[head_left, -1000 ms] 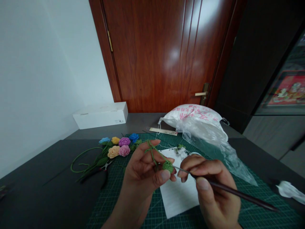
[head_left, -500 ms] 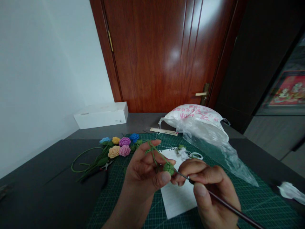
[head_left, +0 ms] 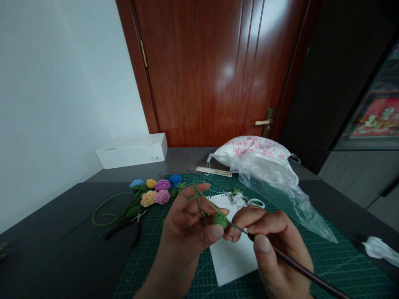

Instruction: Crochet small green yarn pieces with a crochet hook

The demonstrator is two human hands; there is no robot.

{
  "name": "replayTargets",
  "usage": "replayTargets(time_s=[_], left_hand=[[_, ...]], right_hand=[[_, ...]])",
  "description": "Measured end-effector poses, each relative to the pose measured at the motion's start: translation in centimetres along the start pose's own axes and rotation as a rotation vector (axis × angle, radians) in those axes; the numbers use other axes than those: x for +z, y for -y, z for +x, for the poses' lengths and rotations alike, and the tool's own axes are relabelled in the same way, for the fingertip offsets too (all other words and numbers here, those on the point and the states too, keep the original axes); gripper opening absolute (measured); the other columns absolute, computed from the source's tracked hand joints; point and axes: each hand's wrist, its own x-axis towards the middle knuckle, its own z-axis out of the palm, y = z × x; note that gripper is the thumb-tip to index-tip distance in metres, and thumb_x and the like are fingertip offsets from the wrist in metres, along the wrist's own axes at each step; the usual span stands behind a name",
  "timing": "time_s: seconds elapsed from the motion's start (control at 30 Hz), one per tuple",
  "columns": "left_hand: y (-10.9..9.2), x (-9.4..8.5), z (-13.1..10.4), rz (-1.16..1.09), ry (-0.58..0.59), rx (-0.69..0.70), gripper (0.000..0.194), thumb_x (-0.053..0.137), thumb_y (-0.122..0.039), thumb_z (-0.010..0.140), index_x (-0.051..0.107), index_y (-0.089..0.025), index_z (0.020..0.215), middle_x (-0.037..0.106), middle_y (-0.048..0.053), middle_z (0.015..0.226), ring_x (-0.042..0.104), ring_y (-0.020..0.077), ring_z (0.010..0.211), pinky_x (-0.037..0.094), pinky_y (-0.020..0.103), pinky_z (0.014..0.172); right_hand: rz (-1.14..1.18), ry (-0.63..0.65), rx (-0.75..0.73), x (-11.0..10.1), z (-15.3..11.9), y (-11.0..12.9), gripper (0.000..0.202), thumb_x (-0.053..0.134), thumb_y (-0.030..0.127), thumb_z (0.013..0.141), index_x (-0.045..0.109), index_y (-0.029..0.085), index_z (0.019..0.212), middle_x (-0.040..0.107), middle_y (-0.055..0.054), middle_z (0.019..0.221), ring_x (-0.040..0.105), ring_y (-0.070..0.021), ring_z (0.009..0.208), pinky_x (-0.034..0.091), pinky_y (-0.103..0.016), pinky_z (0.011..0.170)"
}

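My left hand (head_left: pixel 190 226) pinches a small green crochet piece (head_left: pixel 220 220) between thumb and fingers. Green yarn (head_left: pixel 199 197) runs from the piece up over the raised index finger and down across the palm. In my right hand (head_left: pixel 277 245) is a crochet hook (head_left: pixel 296 265) with a dark handle, held like a pen. Its thin metal shaft points left, and the tip meets the edge of the green piece; the very end is hidden in the stitches. Both hands hover over a sheet of lined paper (head_left: pixel 230 265) on the green cutting mat (head_left: pixel 149 257).
Crocheted flowers (head_left: pixel 162 197) with green stems lie left, beside pliers (head_left: pixel 137 224). White stuffing (head_left: pixel 238 200) and a white-handled ring shape (head_left: pixel 256 203) sit past the paper. Behind are a ruler (head_left: pixel 213 171), a plastic bag of white filling (head_left: pixel 255 153) and a white box (head_left: pixel 134 151).
Hands, hook and green piece keep almost the same place. The green piece has turned slightly in the left fingers; the whole view has shifted a touch.
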Motion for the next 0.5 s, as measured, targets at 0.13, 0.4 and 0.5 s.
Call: replayTargets(time_s=[0.13, 0.4, 0.5], left_hand=[[0.0, -0.09, -0.04, -0.004, -0.021, -0.013, 0.06, 0.087, -0.013, 0.072, 0.063, -0.03, 0.125, 0.071, -0.001, 0.089, 0.073, 0.0195, 0.084, 0.059, 0.032, 0.076], [-0.08, 0.0, 0.04, 0.007, -0.039, -0.009, 0.06, 0.088, -0.013, 0.071, 0.064, -0.03, 0.124, 0.071, -0.001, 0.089, 0.073, 0.0206, 0.091, 0.058, 0.03, 0.078], [-0.1, 0.0, 0.01, 0.022, -0.042, -0.002, 0.059, 0.087, -0.012, 0.072, 0.064, -0.029, 0.124, 0.071, -0.001, 0.089, 0.072, 0.0177, 0.085, 0.058, 0.028, 0.076]], right_hand=[[0.019, 0.008, -0.003, 0.1, -0.01, 0.05, 0.005, 0.054, 0.023, 0.103, 0.059, 0.023, 0.104, 0.071, -0.003, 0.086, 0.069, -0.0173, 0.078, 0.056, -0.035, 0.072], [-0.019, 0.048, -0.013, -0.03, 0.02, 0.13, 0.007, 0.054, 0.022, 0.103, 0.059, 0.024, 0.108, 0.071, -0.002, 0.089, 0.068, -0.0173, 0.081, 0.055, -0.036, 0.075], [-0.038, 0.059, -0.019, -0.21, 0.07, 0.08, 0.007, 0.054, 0.021, 0.103, 0.059, 0.024, 0.108, 0.071, -0.003, 0.091, 0.068, -0.0175, 0.082, 0.055, -0.037, 0.076]])
